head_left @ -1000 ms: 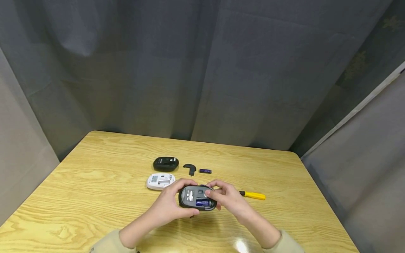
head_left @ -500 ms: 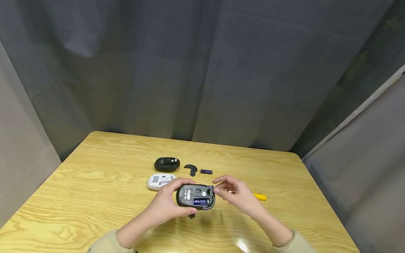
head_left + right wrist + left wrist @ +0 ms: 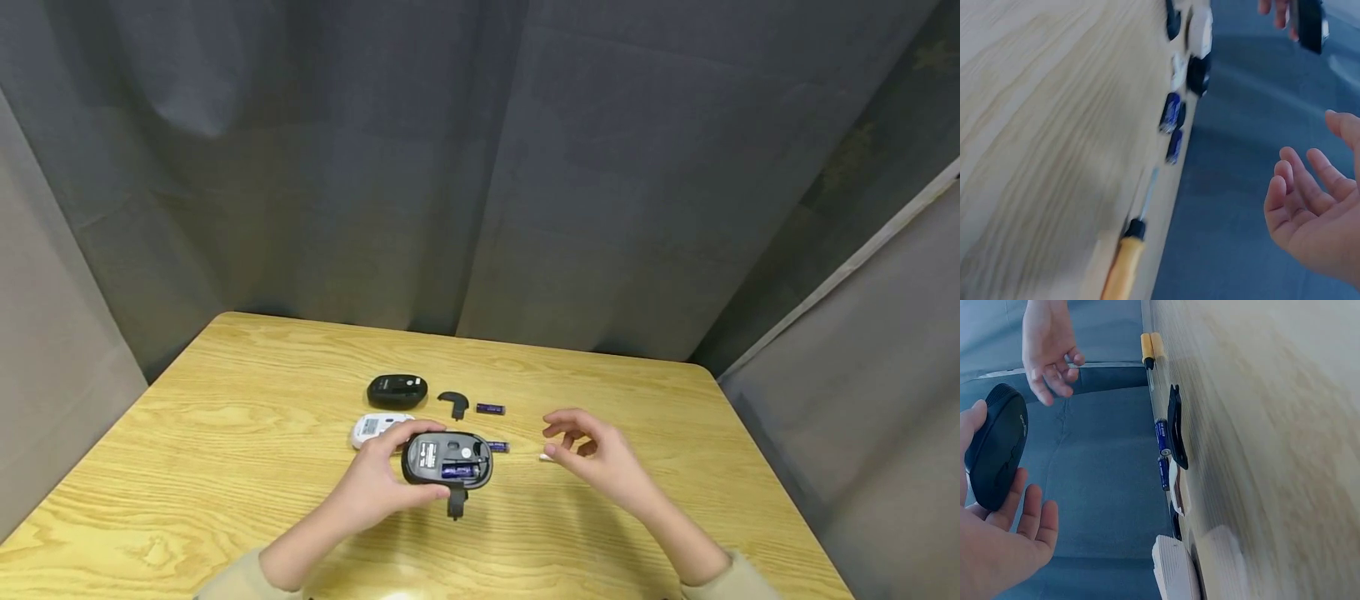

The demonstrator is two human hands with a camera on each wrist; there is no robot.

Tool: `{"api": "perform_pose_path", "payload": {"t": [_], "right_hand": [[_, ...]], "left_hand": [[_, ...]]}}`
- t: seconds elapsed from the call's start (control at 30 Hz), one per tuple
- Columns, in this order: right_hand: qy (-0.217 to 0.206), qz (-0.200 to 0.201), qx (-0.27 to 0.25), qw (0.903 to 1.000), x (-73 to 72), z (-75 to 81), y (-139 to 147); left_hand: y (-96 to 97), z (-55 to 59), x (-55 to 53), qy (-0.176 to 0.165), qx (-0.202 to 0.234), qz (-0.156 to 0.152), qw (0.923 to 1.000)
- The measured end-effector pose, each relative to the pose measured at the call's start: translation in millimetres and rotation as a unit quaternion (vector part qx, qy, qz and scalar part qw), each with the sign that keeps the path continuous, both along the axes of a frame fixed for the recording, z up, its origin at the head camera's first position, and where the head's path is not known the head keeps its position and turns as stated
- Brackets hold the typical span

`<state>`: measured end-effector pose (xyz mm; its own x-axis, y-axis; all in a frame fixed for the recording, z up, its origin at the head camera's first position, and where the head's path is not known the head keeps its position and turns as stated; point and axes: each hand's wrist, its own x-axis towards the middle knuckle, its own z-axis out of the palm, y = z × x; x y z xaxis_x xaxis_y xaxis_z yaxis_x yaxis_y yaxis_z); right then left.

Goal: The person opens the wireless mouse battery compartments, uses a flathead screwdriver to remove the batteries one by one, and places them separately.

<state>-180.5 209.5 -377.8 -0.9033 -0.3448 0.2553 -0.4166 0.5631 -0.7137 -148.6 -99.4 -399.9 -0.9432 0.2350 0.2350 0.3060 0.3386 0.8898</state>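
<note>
My left hand (image 3: pixel 375 483) grips a black computer mouse (image 3: pixel 429 454) by its edges, underside up, above the table. A blue battery (image 3: pixel 459 472) lies in its exposed compartment. My right hand (image 3: pixel 607 458) hovers to the right with fingers loosely bent, and nothing shows between them in the right wrist view. Below that hand lies a screwdriver (image 3: pixel 1124 262) with a yellow handle, mostly hidden by the hand in the head view. A black battery cover (image 3: pixel 456 502) rests on the table just in front of the held mouse. Behind the mouse, a blue battery (image 3: pixel 498 447) is partly covered.
Farther back on the wooden table (image 3: pixel 262 417) are a second black mouse (image 3: pixel 397 390), a white mouse (image 3: pixel 369 428), another black cover (image 3: pixel 454 403) and another blue battery (image 3: pixel 491 409). A white cover (image 3: pixel 1176 487) shows in the left wrist view. Dark curtains surround the table.
My right hand has left the mouse and moved to the right. The left hand has shifted the mouse slightly left, exposing more of the battery behind it and the cover in front.
</note>
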Motion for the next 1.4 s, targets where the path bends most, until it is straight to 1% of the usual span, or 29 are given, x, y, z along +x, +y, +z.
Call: {"api": "perform_pose_path", "payload": {"t": [0.17, 0.3, 0.5, 0.6, 0.73, 0.93, 1.13, 1.27, 1.4], "right_hand": [[0.018, -0.024, 0.026, 0.9992, -4.8, -11.1, 14.4], [0.042, -0.019, 0.054, 0.9974, -10.8, -21.9, 26.3], [0.073, -0.004, 0.101, 0.9922, -17.5, -37.7, 41.6], [0.079, 0.0, 0.13, 0.9884, -19.4, -44.3, 47.4], [0.062, 0.003, 0.161, 0.9851, -21.7, -52.3, 54.4], [0.035, 0.006, 0.175, 0.9838, -27.5, -64.2, 63.1], [0.021, 0.002, 0.193, 0.9809, -32.0, -69.5, 68.4], [0.025, 0.022, 0.199, 0.9795, -35.7, -70.8, 70.5], [0.029, 0.04, 0.216, 0.9751, -39.3, -71.4, 71.1]], "left_hand": [[-3.3, -0.1, -0.3, -0.004, 0.003, 0.013, 0.9999], [-5.2, 0.0, -0.7, -0.005, 0.011, 0.014, 0.9998], [-8.3, -0.7, -1.5, -0.004, 0.002, 0.021, 0.9998], [-10.0, -2.0, -2.4, 0.003, -0.001, 0.018, 0.9998], [-11.4, -3.6, -3.1, 0.008, -0.005, 0.016, 0.9998], [-12.2, -4.3, -3.0, 0.008, -0.007, 0.015, 0.9998], [-12.9, -3.1, -2.1, 0.001, -0.003, 0.015, 0.9999], [-13.0, -2.8, -1.8, -0.003, -0.005, 0.017, 0.9998], [-13.0, -2.5, -1.7, -0.002, -0.01, 0.019, 0.9998]]}}
